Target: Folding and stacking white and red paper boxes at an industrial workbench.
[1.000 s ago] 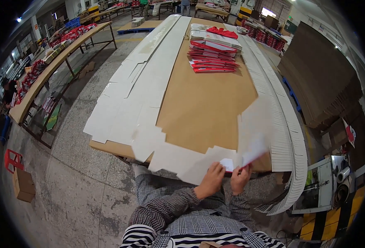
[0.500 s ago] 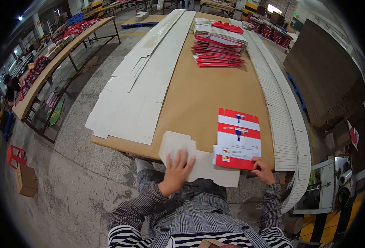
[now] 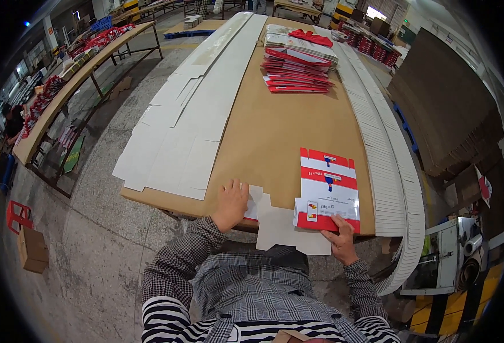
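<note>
A flat carton blank (image 3: 293, 233) lies at the table's near edge, its pale inner side up. Its right part is folded over, showing a red-and-white printed panel (image 3: 329, 194). My left hand (image 3: 232, 206) closes over the blank's left end, fingers together, and a strip of red shows at the edge beside it. The fingertips on the far side of that end are partly hidden. My right hand (image 3: 341, 238) grips the near edge of the printed panel, with fingers resting on its surface.
A brown-topped table (image 3: 274, 131) carries overlapping white blanks (image 3: 177, 143) at left and a long fanned row of blanks (image 3: 383, 166) at right. Folded red-and-white cartons (image 3: 297, 74) are stacked at the far end. Brown cardboard sheets (image 3: 446, 103) stand at right; a small box (image 3: 33, 250) sits on the floor.
My left hand has gone from lying spread on the blank to closing over its left end, which now looks folded in. My right hand has slid left along the printed panel's near edge.
</note>
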Motion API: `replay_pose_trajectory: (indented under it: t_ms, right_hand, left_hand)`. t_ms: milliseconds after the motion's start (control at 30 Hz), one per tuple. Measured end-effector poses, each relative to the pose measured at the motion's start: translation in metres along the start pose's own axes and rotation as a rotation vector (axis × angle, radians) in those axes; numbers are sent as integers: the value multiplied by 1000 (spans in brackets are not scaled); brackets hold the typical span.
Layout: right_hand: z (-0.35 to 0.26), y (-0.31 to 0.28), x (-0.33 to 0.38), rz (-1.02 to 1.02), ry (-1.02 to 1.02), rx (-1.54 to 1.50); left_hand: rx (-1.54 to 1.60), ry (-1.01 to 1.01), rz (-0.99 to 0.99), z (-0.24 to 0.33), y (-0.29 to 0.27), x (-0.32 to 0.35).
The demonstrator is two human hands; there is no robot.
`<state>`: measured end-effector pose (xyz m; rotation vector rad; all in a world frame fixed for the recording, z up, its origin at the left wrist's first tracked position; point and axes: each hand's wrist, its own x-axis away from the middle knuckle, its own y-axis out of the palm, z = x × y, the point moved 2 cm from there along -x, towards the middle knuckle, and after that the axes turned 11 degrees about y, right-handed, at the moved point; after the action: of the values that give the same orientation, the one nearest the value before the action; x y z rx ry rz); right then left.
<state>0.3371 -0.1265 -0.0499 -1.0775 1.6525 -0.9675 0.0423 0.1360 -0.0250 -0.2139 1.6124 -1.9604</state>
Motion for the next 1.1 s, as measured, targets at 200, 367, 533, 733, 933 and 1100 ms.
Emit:
replay_pose_trajectory:
  t_ms: [200, 367, 533, 733, 933, 1100]
  right_hand:
    - [-18, -14, 0, -6, 13, 64]
    - [-22, -15, -23, 78, 158, -60]
    - [-25, 19, -45, 579, 377, -2]
    - [-19, 41, -22, 395, 168, 78]
    - [-19, 38, -11, 372, 152, 85]
    - [-21, 31, 0, 312, 127, 42]
  left_hand:
    - [189, 459, -77, 24, 5, 36]
    - [247, 293, 95, 26, 31, 33]
    - [315, -226, 94, 61, 49, 0]
    - [198, 144, 484, 84, 56, 25]
    - [294, 166, 591, 100, 19, 59]
    - [1633, -654, -49, 77, 57, 101]
